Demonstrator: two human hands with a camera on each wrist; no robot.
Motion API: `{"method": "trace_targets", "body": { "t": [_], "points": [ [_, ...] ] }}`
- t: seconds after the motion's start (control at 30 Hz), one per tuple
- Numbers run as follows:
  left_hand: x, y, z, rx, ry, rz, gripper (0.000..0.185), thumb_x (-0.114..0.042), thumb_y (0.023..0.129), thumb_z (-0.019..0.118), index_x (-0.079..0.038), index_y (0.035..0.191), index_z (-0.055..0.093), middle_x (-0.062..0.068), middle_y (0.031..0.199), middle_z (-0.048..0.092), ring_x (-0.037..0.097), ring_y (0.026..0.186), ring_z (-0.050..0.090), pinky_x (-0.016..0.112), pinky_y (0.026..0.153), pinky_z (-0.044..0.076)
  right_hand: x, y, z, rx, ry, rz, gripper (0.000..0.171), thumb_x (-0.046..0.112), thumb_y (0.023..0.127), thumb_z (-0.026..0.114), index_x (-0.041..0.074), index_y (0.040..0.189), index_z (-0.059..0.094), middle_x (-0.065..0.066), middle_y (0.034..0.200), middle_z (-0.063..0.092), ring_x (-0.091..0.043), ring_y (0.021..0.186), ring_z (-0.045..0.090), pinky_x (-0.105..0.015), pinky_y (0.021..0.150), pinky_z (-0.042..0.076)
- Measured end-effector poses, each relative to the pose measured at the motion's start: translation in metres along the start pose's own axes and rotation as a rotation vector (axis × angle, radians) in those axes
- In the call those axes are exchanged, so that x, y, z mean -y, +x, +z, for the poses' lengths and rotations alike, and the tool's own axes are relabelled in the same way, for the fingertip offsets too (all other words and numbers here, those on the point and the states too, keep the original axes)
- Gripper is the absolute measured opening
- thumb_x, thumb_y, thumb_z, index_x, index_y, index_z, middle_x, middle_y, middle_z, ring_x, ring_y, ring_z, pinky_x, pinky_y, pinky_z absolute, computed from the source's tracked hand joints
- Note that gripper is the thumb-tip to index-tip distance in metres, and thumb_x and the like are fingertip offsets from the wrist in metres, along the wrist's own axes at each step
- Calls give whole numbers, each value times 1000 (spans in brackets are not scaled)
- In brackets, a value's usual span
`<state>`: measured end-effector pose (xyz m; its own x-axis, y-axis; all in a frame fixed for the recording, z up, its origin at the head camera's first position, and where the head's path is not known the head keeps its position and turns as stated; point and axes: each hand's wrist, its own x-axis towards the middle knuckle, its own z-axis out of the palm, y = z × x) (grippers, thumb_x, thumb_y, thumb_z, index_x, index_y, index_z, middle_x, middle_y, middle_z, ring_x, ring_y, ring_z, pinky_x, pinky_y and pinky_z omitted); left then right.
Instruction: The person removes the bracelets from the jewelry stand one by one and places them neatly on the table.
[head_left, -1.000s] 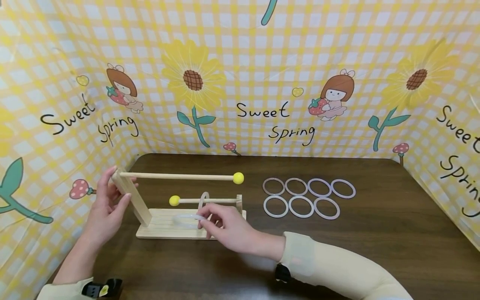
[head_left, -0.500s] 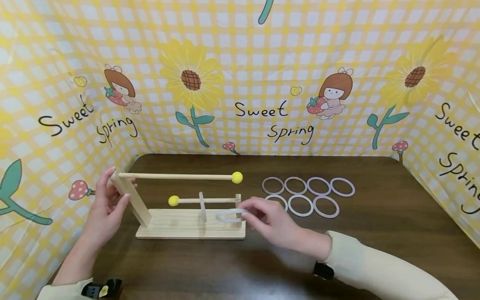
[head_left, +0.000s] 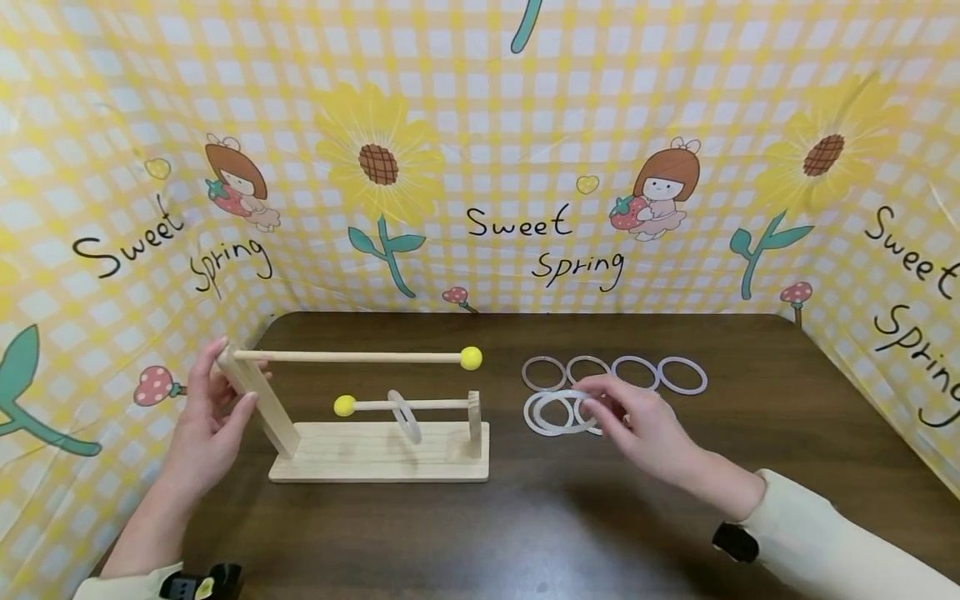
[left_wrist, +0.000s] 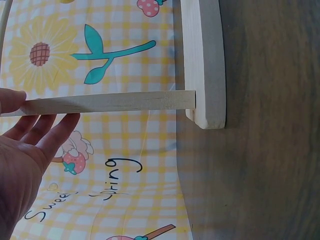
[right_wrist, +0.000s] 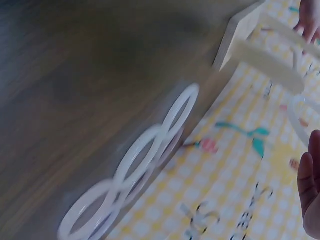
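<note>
The wooden stand (head_left: 378, 450) served as the landmark, and the scene ran from its near edge to the back of the dark table (head_left: 480, 533).

Left of the stand, the left hand (head_left: 206, 425) steadied the tall slanted post (head_left: 258, 404). Its fingers lay nearly straight along the wood and its thumb rested on the post's top, so it braced the post rather than clenched it.

Within the stand, one white ring (head_left: 403, 415) hung on the lower dowel (head_left: 408, 404), about midway between that dowel's yellow knob (head_left: 344, 406) and the short post (head_left: 474, 423). The upper dowel (head_left: 352, 356), tipped by a second yellow knob (head_left: 471, 358), carried no ring.

Right of the stand, the right hand (head_left: 637, 421) held a ring (head_left: 557, 412) by its rim, low over the nearer row of loose rings, overlapping a ring lying there. The fingertips pinched it lightly; the right wrist view was too blurred to show the grip.

Behind that hand, four more rings (head_left: 613, 373) lay flat in a row.

By this evidence the rings appeared to be coming off the stand: seven or so lay on the table or were arriving, and one remained on the lower dowel.
</note>
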<state>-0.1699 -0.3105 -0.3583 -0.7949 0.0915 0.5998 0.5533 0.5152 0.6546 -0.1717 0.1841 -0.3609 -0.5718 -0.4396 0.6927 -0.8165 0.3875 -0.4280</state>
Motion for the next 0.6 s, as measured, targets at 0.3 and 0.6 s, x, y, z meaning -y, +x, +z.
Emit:
{"method": "trace_targets", "body": {
  "t": [0.3, 0.6],
  "points": [
    [0, -1, 0, -9, -3, -18, 76, 21, 91, 46, -12, 152, 15, -18, 123, 53, 1, 110, 55, 10, 81, 45, -23, -21, -40, -44, -109, 62, 43, -22, 78, 65, 5, 112, 62, 1, 81, 64, -4, 55, 54, -16, 50, 45],
    [0, -1, 0, -12, 0, -12, 76, 22, 90, 46, -11, 152, 16, -19, 122, 53, -1, 109, 55, 10, 80, 45, -51, -43, -75, -59, -225, 142, 40, -20, 81, 64, 3, 114, 61, 2, 82, 63, -7, 53, 53, -16, 50, 43]
  ]
}}
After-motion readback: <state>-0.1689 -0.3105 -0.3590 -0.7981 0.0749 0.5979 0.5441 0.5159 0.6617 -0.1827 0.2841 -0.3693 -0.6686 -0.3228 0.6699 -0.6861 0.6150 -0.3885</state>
